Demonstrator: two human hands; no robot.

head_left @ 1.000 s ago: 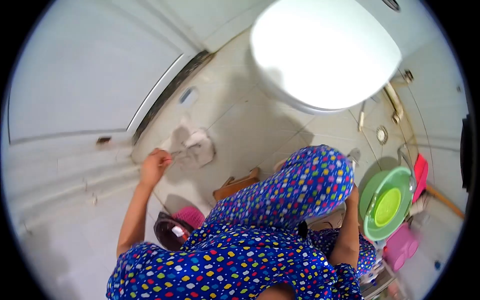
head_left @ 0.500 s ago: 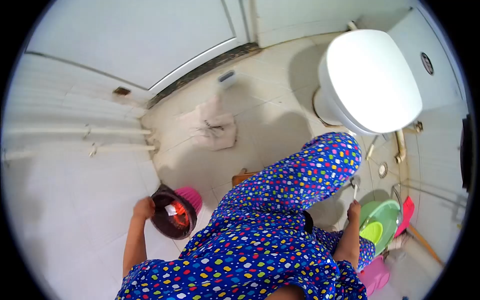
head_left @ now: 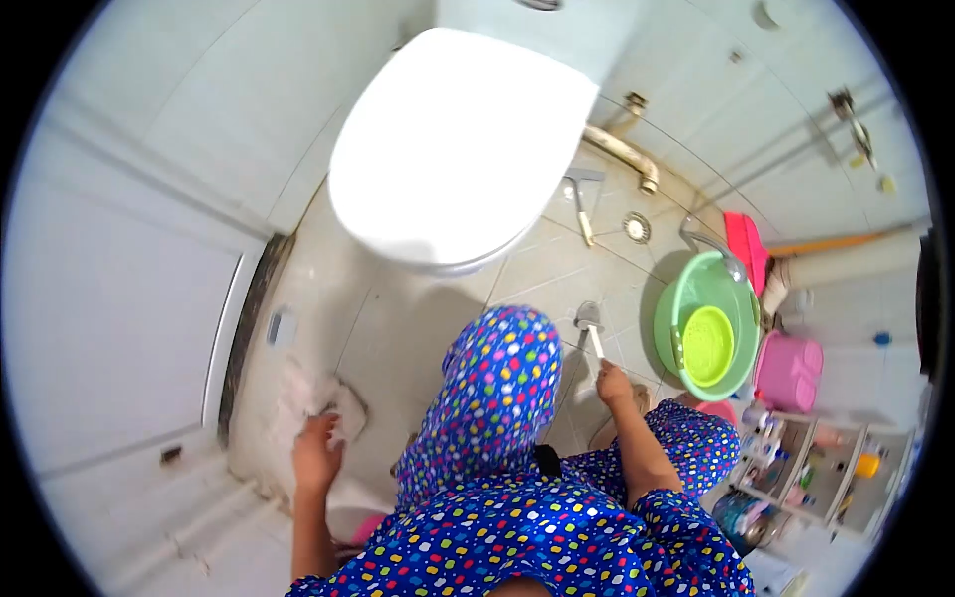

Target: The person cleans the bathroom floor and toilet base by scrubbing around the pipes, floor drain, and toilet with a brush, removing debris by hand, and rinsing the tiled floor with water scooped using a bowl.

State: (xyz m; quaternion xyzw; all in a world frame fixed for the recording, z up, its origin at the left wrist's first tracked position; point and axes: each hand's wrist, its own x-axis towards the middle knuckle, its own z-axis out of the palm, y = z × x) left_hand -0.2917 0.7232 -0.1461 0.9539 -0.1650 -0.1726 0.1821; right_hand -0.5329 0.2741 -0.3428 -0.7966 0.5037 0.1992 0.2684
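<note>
My right hand (head_left: pixel 614 383) is closed around the white handle of a brush (head_left: pixel 594 336). Its grey head points away from me, low over the tiled floor. My left hand (head_left: pixel 316 453) is empty with its fingers apart, and it appears in front of a pale cloth (head_left: pixel 348 413) on the floor. Below it, part of a pink bin (head_left: pixel 368 527) shows beside my trouser leg; most of the bin is hidden. The white toilet (head_left: pixel 463 149) stands ahead with its lid down.
A green basin (head_left: pixel 665 333) holds a lime-green bowl (head_left: pixel 708 346) on the right. Behind are a red dustpan-like piece (head_left: pixel 746 249), a floor drain (head_left: pixel 637 227) and a squeegee-like tool (head_left: pixel 583 214). A shelf rack (head_left: pixel 821 468) stands at lower right. A small grey item (head_left: pixel 282 326) lies near the door.
My left hand has let go of the bin's dark-lined rim. The view has swung right, bringing the toilet to the middle and the shelf rack into sight. The brush stays in my right hand.
</note>
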